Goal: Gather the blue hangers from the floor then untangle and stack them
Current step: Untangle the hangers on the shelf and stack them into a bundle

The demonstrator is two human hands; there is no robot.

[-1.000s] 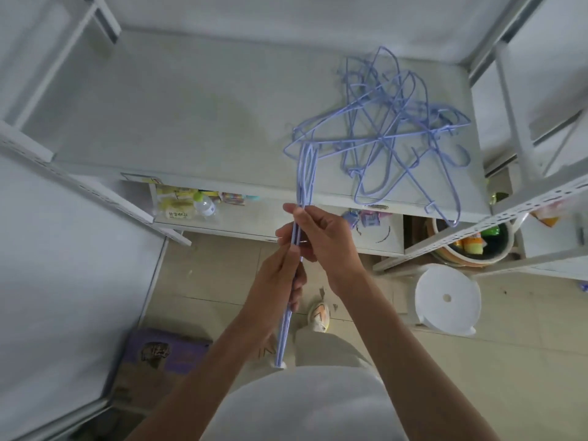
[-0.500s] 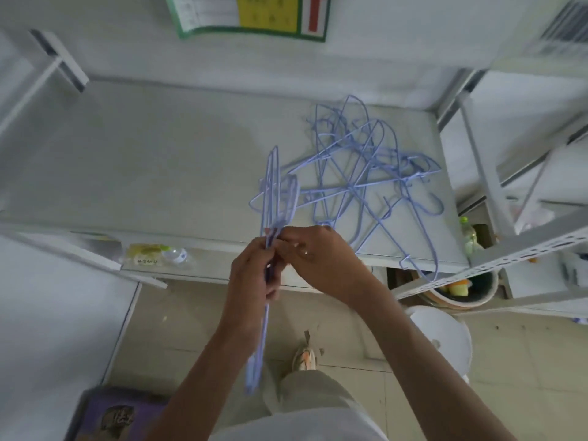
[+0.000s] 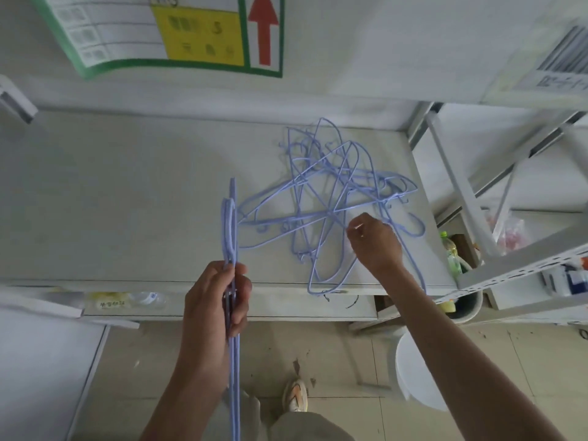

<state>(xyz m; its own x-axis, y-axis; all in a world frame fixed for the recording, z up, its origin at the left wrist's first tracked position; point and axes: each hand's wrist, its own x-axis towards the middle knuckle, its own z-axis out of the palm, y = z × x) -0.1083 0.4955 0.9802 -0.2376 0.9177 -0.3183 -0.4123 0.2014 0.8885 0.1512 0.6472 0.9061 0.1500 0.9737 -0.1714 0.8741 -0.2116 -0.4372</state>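
Fingers [image 3: 237,281] of left hand [image 3: 216,310] curl round stacked thin blue wire hangers [image 3: 231,224] held upright, while right hand [image 3: 375,241] pinches tangled blue hanger pile [image 3: 321,198] on white bench [image 3: 127,198].

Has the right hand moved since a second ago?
Yes. The right hand has left the stack held by the left hand and gone rightward, out over the shelf, to the tangle of hangers.

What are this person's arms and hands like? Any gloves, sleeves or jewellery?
Both the left hand and right hand are bare, with no gloves. The forearms are bare up to the frame edge, with no sleeves in sight. No watch, ring or bracelet shows.
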